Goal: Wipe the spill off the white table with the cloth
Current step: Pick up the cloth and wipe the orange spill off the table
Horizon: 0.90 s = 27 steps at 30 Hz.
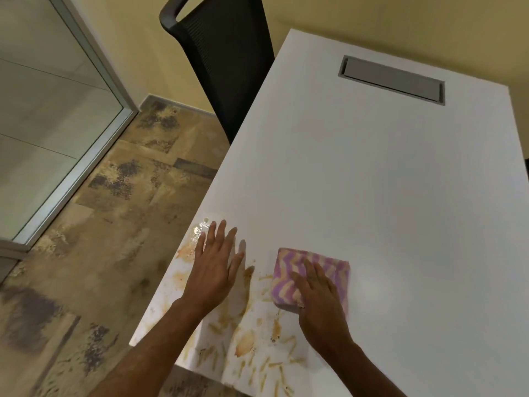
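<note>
Purple-and-cream zigzag cloth (310,275), folded into thick soft pad, lying on white surface (386,173) at right edge of spill (246,333). Right hand (320,302) pressing flat on cloth's near half, fingers spread, not clenching; grip is palm pressure rather than pinch. Left hand (216,265) resting open on surface, holding nothing, over wet streaks. Cloth looking light, limp, absorbent; likely bunching if pushed from one corner, so flat palm at centre suiting best. Spill brownish, smeared, glossy near left edge. Surface smooth, hard, matte.
</note>
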### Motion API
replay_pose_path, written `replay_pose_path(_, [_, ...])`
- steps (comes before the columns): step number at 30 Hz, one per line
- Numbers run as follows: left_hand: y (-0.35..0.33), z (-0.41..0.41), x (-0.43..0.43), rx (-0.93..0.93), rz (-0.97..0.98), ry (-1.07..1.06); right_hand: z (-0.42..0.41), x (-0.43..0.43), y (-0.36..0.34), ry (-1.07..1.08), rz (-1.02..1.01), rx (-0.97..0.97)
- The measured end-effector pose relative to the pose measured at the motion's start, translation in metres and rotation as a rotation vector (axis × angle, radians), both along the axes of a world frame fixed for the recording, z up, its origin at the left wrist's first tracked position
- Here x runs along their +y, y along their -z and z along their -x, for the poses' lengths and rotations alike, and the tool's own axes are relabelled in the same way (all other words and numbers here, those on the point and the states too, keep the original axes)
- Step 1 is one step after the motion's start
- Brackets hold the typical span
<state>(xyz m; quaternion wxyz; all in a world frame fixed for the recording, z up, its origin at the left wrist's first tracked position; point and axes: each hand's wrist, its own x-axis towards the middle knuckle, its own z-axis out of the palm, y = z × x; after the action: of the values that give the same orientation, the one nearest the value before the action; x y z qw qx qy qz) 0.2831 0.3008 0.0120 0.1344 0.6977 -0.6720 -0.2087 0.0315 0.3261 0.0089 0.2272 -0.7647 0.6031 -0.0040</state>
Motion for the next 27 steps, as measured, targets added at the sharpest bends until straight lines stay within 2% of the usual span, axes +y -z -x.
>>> replay_pose_path(7, [-0.002, -0.006, 0.010, -0.011, -0.014, -0.080, -0.001, 0.008, -0.004, 0.018, -0.003, 0.054])
replay_pose_path(16, [-0.012, -0.010, 0.042, -0.060, 0.020, -0.037, 0.027, 0.087, 0.002, 0.102, -0.013, 0.101])
replay_pose_path(18, [-0.010, -0.014, 0.052, -0.051, 0.032, -0.045, 0.030, 0.099, 0.005, 0.101, 0.038, 0.100])
replay_pose_path(21, [-0.007, -0.026, 0.068, -0.014, 0.045, -0.122, 0.033, 0.101, 0.011, 0.118, 0.113, 0.094])
replay_pose_path(27, [0.009, -0.083, 0.116, -0.067, -0.050, -0.234, 0.027, 0.093, 0.031, 0.108, 0.045, 0.116])
